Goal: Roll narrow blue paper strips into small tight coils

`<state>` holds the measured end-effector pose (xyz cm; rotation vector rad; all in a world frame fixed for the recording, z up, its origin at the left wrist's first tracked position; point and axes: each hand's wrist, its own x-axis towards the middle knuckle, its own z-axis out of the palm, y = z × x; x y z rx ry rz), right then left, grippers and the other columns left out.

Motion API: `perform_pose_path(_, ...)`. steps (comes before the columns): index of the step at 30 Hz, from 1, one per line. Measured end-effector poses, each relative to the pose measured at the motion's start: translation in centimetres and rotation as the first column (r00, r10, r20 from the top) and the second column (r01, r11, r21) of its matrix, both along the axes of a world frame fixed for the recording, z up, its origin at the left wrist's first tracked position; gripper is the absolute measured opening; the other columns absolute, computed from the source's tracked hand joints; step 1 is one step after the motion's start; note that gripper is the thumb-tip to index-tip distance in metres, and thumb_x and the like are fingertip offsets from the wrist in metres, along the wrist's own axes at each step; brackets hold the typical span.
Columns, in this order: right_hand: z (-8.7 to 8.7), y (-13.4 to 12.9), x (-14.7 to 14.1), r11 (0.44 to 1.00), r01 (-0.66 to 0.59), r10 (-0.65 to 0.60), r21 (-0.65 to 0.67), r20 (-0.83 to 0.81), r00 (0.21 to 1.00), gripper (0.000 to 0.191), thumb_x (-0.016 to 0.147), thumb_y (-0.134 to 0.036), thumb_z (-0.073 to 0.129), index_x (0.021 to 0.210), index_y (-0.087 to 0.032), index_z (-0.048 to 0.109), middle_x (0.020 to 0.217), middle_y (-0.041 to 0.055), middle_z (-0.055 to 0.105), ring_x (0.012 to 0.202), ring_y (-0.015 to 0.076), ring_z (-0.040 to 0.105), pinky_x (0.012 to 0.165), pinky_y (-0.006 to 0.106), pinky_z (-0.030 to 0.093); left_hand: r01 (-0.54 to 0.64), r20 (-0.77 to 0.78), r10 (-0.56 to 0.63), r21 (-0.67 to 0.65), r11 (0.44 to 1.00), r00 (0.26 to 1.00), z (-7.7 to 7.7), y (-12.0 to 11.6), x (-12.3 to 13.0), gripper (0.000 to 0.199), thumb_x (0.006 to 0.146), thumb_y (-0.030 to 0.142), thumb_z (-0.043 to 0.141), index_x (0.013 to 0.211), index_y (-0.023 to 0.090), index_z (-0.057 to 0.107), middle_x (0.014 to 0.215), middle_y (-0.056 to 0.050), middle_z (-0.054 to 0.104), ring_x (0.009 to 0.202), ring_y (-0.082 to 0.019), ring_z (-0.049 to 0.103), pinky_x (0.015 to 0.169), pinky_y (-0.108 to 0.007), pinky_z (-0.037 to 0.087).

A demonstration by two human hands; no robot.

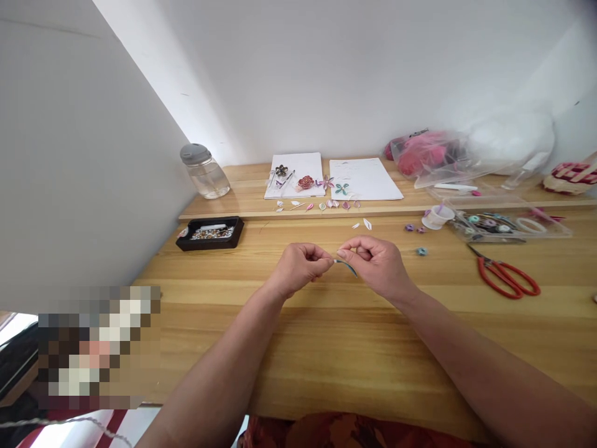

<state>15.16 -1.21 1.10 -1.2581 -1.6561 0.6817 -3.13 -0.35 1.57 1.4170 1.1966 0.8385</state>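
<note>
My left hand (301, 269) pinches, between thumb and fingers, the pale end of a thin curved teal strand (347, 267). It looks like thread or wrapped wire; the exact kind is too small to tell. My right hand (379, 264) is closed in a pinch just above and to the right of that end. What lies between its fingertips, perhaps a fine thread, cannot be made out. Beyond the hands lie small white petal shapes (367, 224). A small blue-grey spool (421, 251) sits to the right of my right hand.
Red-handled scissors (506, 277) lie at right, near a clear plastic box (559, 229) of threads and a white cup (438, 216). A black tray (237, 231) of beads and a water bottle (209, 177) stand at left. Flower pieces rest on white paper (368, 177) along the raised ledge.
</note>
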Motion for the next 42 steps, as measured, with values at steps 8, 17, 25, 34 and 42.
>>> perform_pose_path(8, -0.4, 0.3, 0.1, 0.999, -0.036, 0.034, -0.039, -0.035, 0.999, 0.021, 0.081, -0.038, 0.065, 0.080, -0.017, 0.071, 0.050, -0.0078, 0.029, 0.047, 0.0080, 0.026, 0.046, 0.024, 0.022, 0.040, 0.029, -0.040, -0.007, 0.999, 0.999, 0.2, -0.1, 0.0, 0.023, 0.069, 0.036, 0.070, 0.070, 0.014, 0.064, 0.060, 0.002, 0.055, 0.050, -0.006, 0.043, 0.047, -0.020, 0.032)
perform_pose_path(17, -0.2, 0.4, 0.1, 0.995, -0.046, 0.039, -0.090, -0.073, 0.997, 0.024, 0.079, -0.040, 0.065, 0.078, -0.017, 0.071, 0.051, -0.0072, 0.030, 0.049, 0.0085, 0.027, 0.047, 0.025, 0.022, 0.051, 0.075, -0.049, -0.022, 0.998, 0.996, 0.2, 0.0, 0.1, 0.023, 0.068, 0.036, 0.071, 0.069, 0.014, 0.063, 0.060, 0.002, 0.054, 0.049, -0.006, 0.042, 0.046, -0.021, 0.032)
perform_pose_path(25, -0.6, 0.9, 0.3, 0.982, -0.078, 0.048, -0.171, -0.172, 0.984, 0.028, 0.076, -0.044, 0.069, 0.078, -0.016, 0.071, 0.051, -0.0067, 0.036, 0.050, 0.0082, 0.028, 0.047, 0.024, 0.023, 0.062, 0.103, -0.058, -0.034, 0.998, 0.993, 0.1, 0.0, 0.1, 0.024, 0.069, 0.036, 0.072, 0.070, 0.014, 0.063, 0.057, 0.003, 0.051, 0.049, -0.006, 0.040, 0.047, -0.021, 0.031)
perform_pose_path(34, -1.6, 1.1, -0.1, 0.840, -0.273, -0.042, -0.468, -0.558, 0.829, 0.034, 0.065, -0.046, 0.078, 0.075, -0.018, 0.062, 0.058, -0.0060, 0.049, 0.042, 0.0052, 0.034, 0.040, 0.022, 0.025, 0.005, 0.326, 0.019, -0.073, 0.997, 0.945, 0.3, 0.2, 0.2, 0.029, 0.068, 0.037, 0.076, 0.070, 0.013, 0.060, 0.056, 0.004, 0.050, 0.047, -0.004, 0.037, 0.047, -0.020, 0.029)
perform_pose_path(42, -0.9, -0.8, -1.8, 0.871, -0.223, 0.039, -0.437, -0.392, 0.919, 0.026, 0.072, -0.041, 0.071, 0.067, -0.018, 0.059, 0.057, -0.0040, 0.051, 0.042, 0.0069, 0.037, 0.041, 0.023, 0.031, -0.270, 0.290, 0.249, 0.034, 0.962, 0.924, -0.3, 0.9, 0.3, 0.030, 0.069, 0.041, 0.074, 0.073, 0.013, 0.062, 0.055, 0.003, 0.053, 0.047, -0.005, 0.041, 0.046, -0.020, 0.032)
